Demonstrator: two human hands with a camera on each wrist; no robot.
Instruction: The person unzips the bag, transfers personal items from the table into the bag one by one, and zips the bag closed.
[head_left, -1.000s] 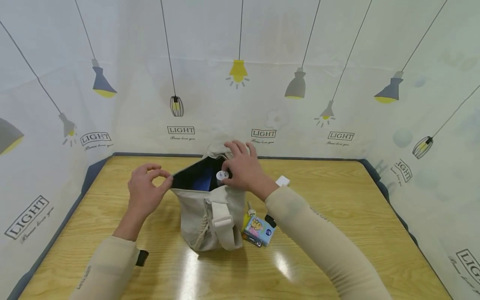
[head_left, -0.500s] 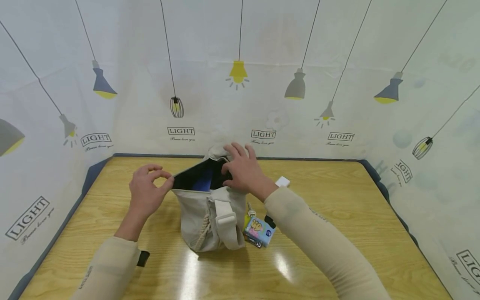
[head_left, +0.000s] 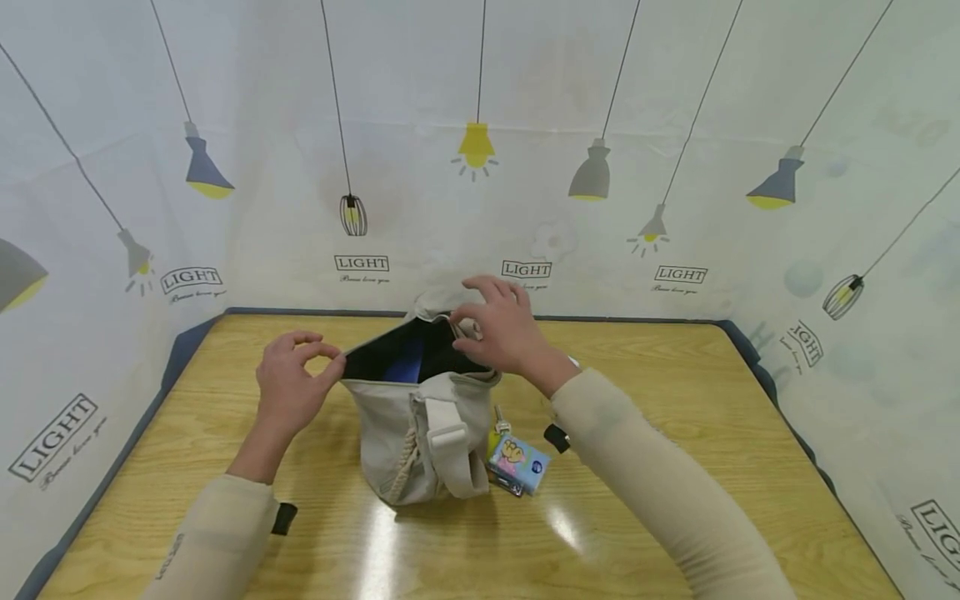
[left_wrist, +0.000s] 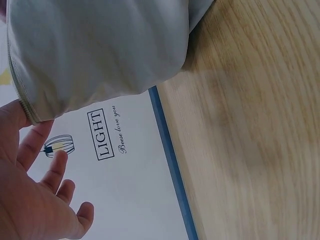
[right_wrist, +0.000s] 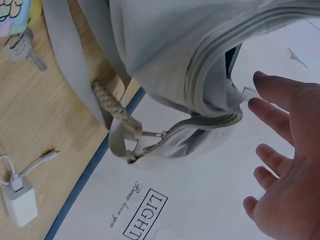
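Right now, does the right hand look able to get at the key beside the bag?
Most likely yes: the right hand holds nothing, and the key lies in plain view on the table beside the bag, with nothing seen covering it.

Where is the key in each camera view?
Head: the key is below center, just right of the bag.
Left wrist: not in it.
Right wrist: the key is near the upper left corner.
Shared landmark: the bag, visible in all three views.

Wall [head_left: 420,167] says "LIGHT" w/ "Beese love you".
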